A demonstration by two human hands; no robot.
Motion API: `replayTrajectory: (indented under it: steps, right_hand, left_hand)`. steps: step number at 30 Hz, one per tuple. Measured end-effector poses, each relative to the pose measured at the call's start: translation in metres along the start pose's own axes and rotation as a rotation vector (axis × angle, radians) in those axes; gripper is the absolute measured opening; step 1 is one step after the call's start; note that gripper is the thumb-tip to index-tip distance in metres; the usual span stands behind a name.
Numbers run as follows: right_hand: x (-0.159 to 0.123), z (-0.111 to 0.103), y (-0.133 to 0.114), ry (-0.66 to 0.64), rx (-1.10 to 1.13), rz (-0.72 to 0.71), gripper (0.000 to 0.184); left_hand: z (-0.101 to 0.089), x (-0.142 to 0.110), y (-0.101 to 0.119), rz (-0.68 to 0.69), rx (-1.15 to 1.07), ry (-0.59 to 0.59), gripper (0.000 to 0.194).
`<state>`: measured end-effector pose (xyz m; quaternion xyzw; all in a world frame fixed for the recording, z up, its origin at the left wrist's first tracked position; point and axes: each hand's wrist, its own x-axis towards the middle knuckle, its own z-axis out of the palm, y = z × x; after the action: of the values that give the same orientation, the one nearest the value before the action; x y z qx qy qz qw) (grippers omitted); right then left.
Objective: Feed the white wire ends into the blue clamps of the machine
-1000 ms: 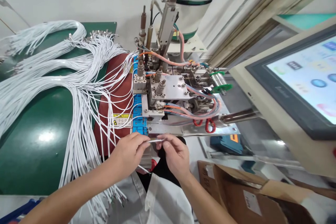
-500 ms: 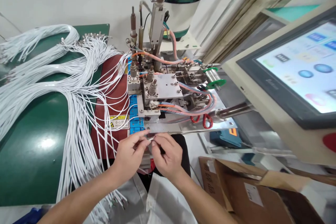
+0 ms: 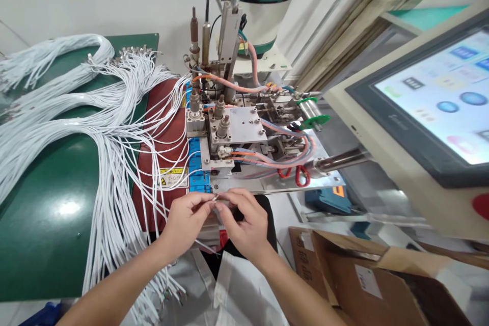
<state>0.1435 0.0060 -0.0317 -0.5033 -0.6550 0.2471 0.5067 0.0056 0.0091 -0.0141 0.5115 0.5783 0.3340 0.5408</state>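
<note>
My left hand [image 3: 187, 221] is closed in a pinch around a white cable [image 3: 215, 198], just in front of the machine's near edge. My right hand [image 3: 244, 221] meets it from the right, thumb and fingertips closed on the same small end. Only a short pale bit shows between the fingers; its fine wires are too small to make out. Beyond my fingertips is a row of blue clamps [image 3: 199, 182] with white cables leading into it. A large bundle of white cables [image 3: 110, 183] fans out left of my left hand and hangs over the table edge.
Metal cylinders and a plate [image 3: 240, 125] top the machine, with a solder-like wire spool [image 3: 311, 112] behind. A touchscreen panel [image 3: 431, 102] leans in at right above an open cardboard box [image 3: 367, 275]. A green table [image 3: 42, 244] lies left; a warning label [image 3: 173, 177] sits on the red mat.
My right fingers have lifted slightly and spread around the cable end, and the fingertips of both hands have come closer together. A metal cylinder at the back of the machine has shifted upward.
</note>
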Motion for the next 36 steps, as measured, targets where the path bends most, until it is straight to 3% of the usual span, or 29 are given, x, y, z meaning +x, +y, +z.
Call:
replayTrajectory:
  steps: [3,6,9,12,23,36]
  right_hand:
    - [0.004,0.003,-0.003,-0.021,0.095,0.089,0.009]
    - [0.006,0.008,0.001,-0.087,0.376,0.381,0.010]
    - [0.004,0.013,0.005,-0.092,0.702,0.667,0.011]
    - [0.000,0.018,0.006,-0.002,0.805,0.765,0.012]
    - [0.002,0.015,0.001,0.005,0.250,0.342,0.011]
    - [-0.002,0.023,0.004,0.099,0.184,0.228,0.010]
  left_hand:
    - [-0.001,-0.001,-0.002,0.061,0.108,0.036,0.016]
    - [-0.003,0.000,-0.003,0.110,0.144,0.050,0.015]
    - [-0.004,0.001,-0.002,0.073,0.085,0.031,0.016]
    - [-0.004,0.001,0.000,-0.004,0.003,0.041,0.016]
    - [0.000,0.000,0.001,-0.032,-0.090,0.015,0.018]
    - [0.003,-0.002,-0.004,-0.085,-0.222,0.037,0.020]
